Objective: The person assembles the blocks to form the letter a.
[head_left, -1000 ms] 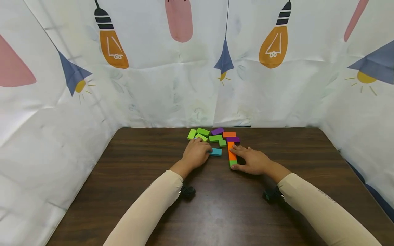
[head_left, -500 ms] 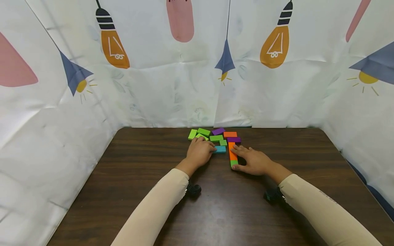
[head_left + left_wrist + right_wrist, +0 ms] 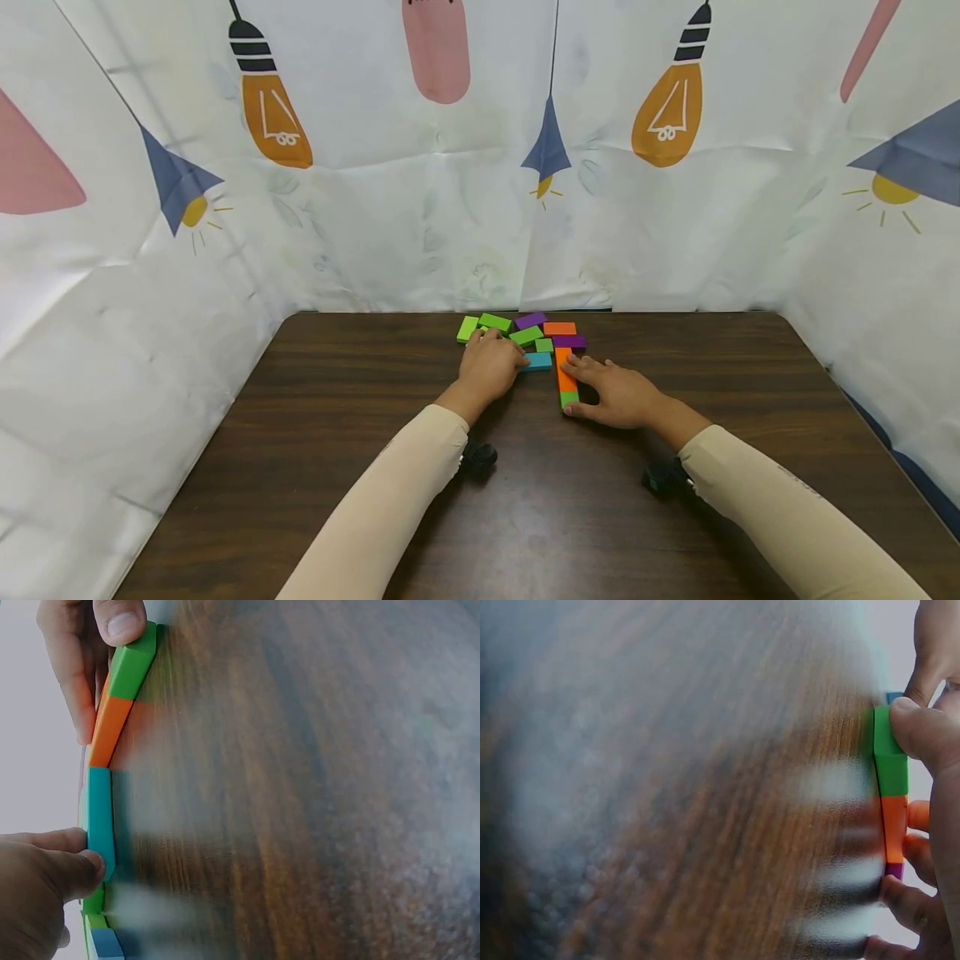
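My left hand (image 3: 491,367) pinches a blue block (image 3: 537,362) between thumb and forefinger, clearest in the left wrist view. To its right an orange block (image 3: 567,382) lies lengthwise, with a green block (image 3: 570,401) at its near end. Over these two rests my right hand (image 3: 617,394), fingers spread. Its thumb touches the green block, and a fingertip lies on the orange one. In the left wrist view the blue block's end meets or nearly meets the orange block. My left hand partly covers the yellow-green blocks behind it.
Beyond the hands lie a lime block (image 3: 467,329), green blocks (image 3: 496,322), a tilted green block (image 3: 527,336), a small green block (image 3: 543,345), purple blocks (image 3: 568,342) and a red-orange block (image 3: 559,328). The dark wooden table (image 3: 322,450) ends at a printed cloth (image 3: 360,242).
My left hand has slid the blue block to the right and slightly away, closer to the orange block. The green block behind it has turned a little. My right hand stays in place.
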A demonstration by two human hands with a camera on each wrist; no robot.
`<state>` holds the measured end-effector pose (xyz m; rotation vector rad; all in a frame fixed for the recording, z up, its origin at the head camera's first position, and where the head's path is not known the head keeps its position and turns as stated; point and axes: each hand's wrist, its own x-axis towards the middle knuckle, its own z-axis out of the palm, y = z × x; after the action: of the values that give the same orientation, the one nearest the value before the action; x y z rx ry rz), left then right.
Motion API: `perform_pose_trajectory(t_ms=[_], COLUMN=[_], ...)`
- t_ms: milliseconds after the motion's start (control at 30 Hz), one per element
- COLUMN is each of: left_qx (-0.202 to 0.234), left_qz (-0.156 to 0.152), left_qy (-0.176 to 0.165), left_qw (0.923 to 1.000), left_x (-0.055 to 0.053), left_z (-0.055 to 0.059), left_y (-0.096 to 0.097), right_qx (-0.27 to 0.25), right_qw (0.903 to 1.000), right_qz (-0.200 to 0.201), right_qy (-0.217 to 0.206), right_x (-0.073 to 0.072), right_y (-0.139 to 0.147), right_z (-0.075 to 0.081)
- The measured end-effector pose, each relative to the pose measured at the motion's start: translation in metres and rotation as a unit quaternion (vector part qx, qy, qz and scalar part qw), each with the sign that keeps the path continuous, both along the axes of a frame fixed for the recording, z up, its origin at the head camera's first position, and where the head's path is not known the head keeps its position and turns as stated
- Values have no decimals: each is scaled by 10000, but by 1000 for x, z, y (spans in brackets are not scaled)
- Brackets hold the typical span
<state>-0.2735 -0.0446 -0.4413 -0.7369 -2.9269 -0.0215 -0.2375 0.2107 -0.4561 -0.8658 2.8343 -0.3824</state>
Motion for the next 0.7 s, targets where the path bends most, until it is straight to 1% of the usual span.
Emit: perform_pose_trajectory(t_ms=[300, 500, 700], left_qx=[82, -15, -35], left_qz=[170, 307, 409], left_qy=[43, 87, -19], left_qw=[9998, 9995, 9992], left_x=[-5, -11, -16], left_z=[0, 0, 2], left_y=[5, 10, 15], right_qx=[3, -47, -62], right_qw=[10000, 10000, 10000], right_qz=[30, 49, 43], right_qy=[-16, -1, -24], right_x=[1, 1, 0], right_y=[-1, 0, 0], right_z=[1, 0, 0])
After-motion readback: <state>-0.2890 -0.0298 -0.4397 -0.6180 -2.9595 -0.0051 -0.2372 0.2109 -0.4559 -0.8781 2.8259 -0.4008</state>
